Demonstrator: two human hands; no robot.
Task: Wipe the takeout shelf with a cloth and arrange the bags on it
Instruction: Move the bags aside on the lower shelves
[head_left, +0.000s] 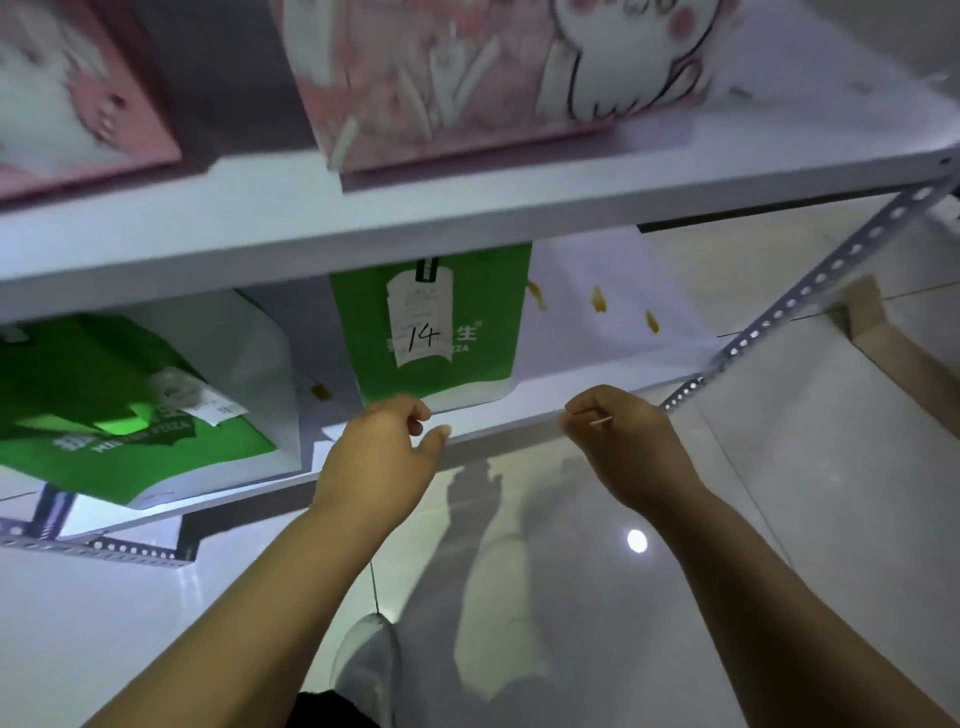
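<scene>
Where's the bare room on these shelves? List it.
Lower shelf: stained bare stretch between the green bag marked 14 and the right post. Upper shelf: right of the right-hand pink bag. Tight: left of bag 14, by the lying green bag.

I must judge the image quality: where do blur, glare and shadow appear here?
Head view: the pink bags are motion-blurred; a glare spot shines on the glossy floor; a shadow falls near it; the "14" on the green bag is readable.
</scene>
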